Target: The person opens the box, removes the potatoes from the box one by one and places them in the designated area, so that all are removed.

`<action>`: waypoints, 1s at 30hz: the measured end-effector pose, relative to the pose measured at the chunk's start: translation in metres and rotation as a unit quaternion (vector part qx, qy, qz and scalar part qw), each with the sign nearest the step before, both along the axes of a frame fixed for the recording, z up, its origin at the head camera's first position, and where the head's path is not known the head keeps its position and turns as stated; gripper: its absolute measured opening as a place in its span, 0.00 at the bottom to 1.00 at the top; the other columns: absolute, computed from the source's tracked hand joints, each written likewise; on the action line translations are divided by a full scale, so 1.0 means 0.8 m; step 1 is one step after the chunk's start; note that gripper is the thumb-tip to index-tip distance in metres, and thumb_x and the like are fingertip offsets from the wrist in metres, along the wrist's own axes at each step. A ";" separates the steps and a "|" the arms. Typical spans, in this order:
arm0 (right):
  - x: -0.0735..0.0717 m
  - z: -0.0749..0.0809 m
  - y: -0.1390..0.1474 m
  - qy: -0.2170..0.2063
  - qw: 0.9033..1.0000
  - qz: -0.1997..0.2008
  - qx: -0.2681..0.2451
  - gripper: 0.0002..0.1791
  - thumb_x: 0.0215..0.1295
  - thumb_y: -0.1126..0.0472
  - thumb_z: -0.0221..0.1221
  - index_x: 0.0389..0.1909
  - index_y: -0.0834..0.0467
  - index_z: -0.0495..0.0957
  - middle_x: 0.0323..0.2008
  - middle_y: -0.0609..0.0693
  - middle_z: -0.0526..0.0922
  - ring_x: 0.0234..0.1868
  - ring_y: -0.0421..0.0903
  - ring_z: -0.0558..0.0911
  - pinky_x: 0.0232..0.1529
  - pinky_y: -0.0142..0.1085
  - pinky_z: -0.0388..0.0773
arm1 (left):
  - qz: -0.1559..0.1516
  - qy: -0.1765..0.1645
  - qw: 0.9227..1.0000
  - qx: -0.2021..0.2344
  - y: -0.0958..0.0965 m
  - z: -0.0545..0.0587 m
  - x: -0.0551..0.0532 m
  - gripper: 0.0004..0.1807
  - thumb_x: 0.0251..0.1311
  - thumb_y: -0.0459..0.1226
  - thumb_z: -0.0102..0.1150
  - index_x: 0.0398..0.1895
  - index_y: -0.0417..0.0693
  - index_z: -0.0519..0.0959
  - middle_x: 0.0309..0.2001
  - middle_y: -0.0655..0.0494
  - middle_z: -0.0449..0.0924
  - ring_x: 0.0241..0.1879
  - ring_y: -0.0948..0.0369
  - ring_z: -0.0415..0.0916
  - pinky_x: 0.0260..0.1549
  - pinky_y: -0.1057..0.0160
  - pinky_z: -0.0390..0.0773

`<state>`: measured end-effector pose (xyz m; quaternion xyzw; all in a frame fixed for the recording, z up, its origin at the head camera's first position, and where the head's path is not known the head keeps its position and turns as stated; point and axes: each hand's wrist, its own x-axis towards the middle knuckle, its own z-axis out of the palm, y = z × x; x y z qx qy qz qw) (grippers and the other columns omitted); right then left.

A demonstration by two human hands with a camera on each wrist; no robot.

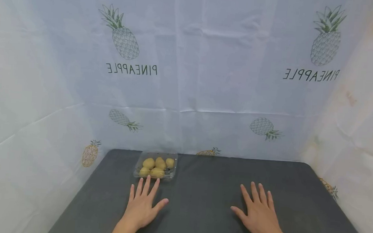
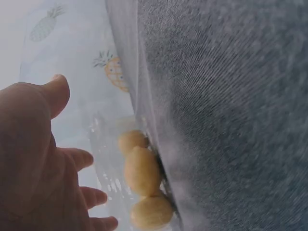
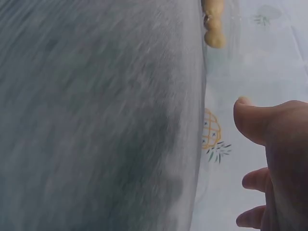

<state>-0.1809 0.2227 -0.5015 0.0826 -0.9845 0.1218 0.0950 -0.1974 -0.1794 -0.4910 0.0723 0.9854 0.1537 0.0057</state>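
Note:
My left hand (image 1: 141,208) is held with fingers spread and straight, its fingertips right at the near edge of a clear plastic container (image 1: 138,164). Inside the container lie several yellow, oval pieces like small potatoes (image 1: 157,172). The left wrist view shows these potato-like pieces (image 2: 143,171) beyond the fingers, with nothing in the grasp. Farther right, my right hand (image 1: 259,216) extends over the table, fingers apart and holding nothing. Its thumb (image 3: 252,120) points inward in the right wrist view, where part of the container's contents appears at the top.
A dark grey table (image 1: 200,204) with rounded far corners spreads under both hands. White cloth (image 1: 215,78) printed with pineapples hangs behind it and along both sides. The container stands near the table's back left edge.

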 end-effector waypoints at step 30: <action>-0.038 0.006 -0.100 0.019 0.998 0.049 -0.021 0.44 0.71 0.32 0.53 0.77 0.58 0.64 0.75 0.67 0.59 0.77 0.67 0.55 0.74 0.62 0.51 | 0.046 0.197 0.977 0.064 -0.034 0.011 -0.031 0.32 0.76 0.50 0.52 0.71 0.35 0.69 0.69 0.30 0.66 0.67 0.33 0.64 0.62 0.31 0.65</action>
